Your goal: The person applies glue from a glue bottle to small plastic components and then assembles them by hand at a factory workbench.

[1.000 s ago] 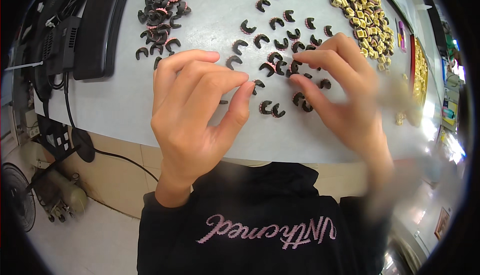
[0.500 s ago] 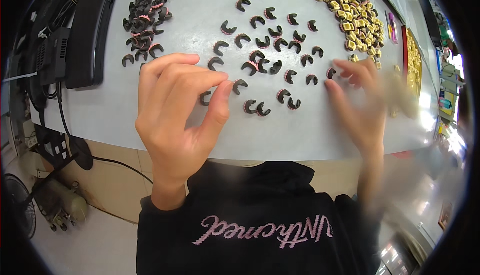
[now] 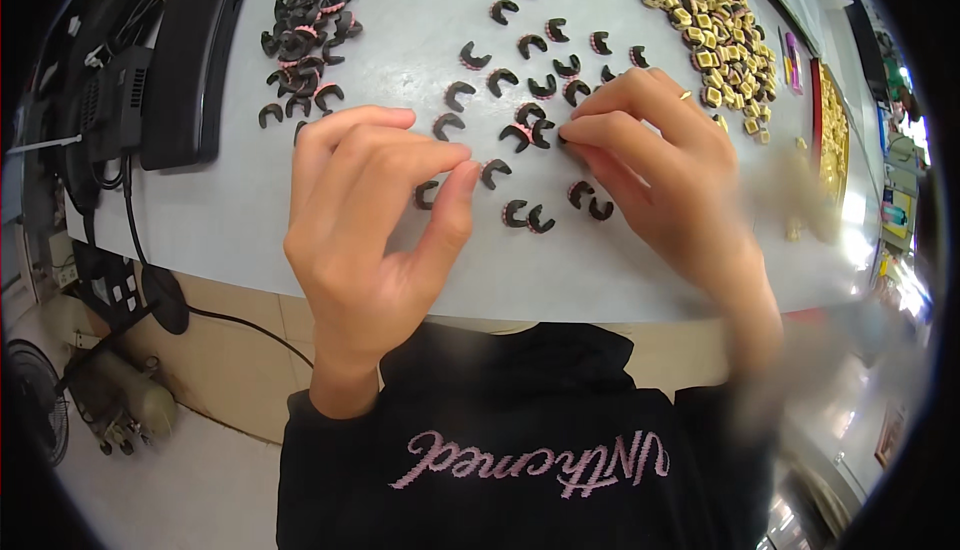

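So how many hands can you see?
2. The left hand is above the grey table, thumb beside a small black C-shaped piece. The right hand has its fingertips among the scattered pieces further right. No other hands show.

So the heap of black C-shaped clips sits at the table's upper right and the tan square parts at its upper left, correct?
Not quite: the sides are swapped. In the head view the heap of black C-shaped clips sits at the table's upper left, and the tan square parts lie at its upper right.

Pale grey worktable (image 3: 250,220) bearing scattered black C-shaped clips (image 3: 520,50), a heaped pile of the same clips (image 3: 305,30), a spread of small yellow square parts (image 3: 715,30), and black devices (image 3: 185,60).
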Action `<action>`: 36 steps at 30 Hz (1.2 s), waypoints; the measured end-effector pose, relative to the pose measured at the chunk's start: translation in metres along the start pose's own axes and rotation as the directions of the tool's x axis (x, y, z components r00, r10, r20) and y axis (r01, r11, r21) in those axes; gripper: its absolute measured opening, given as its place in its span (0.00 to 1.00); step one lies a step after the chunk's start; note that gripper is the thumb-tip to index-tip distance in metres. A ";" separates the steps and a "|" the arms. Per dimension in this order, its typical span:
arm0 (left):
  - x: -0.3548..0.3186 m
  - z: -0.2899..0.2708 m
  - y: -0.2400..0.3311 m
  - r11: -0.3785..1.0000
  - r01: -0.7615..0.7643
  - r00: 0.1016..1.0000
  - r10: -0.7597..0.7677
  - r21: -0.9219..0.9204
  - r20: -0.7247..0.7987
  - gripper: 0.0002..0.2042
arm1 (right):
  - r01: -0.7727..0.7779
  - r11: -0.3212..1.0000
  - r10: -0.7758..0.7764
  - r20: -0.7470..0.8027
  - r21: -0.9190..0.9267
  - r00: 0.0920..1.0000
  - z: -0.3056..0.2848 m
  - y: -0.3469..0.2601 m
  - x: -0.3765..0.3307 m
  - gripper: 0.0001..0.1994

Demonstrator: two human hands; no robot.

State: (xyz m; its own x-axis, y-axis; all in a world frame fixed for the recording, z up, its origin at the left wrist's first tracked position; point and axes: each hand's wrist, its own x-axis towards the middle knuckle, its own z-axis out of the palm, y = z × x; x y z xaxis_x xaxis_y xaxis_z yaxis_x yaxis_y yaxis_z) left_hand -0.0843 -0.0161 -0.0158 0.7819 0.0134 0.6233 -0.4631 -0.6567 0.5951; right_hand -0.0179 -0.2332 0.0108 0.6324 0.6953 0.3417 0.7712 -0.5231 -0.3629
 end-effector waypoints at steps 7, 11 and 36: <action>0.000 0.000 -0.002 1.000 0.001 1.000 -0.001 -0.006 -0.029 0.07 | 0.012 1.000 -0.012 -0.112 -0.001 0.994 0.008 0.001 0.001 0.13; 0.001 -0.001 -0.001 1.000 0.000 1.000 0.000 -0.003 0.001 0.08 | 0.032 0.999 -0.031 -0.044 0.019 0.999 0.005 0.001 -0.001 0.12; 0.024 0.018 0.025 0.964 0.160 0.930 -0.218 0.211 0.295 0.07 | 0.080 0.996 -0.072 -0.168 0.046 0.983 -0.009 0.001 0.000 0.14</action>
State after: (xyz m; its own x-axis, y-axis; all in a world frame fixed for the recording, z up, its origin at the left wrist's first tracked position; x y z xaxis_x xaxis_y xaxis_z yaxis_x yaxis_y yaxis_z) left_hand -0.0692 -0.0452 0.0052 0.9515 -0.0663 0.3003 -0.2337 -0.7905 0.5661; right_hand -0.0169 -0.2385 0.0184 0.5788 0.6383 0.5075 0.8153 -0.4421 -0.3739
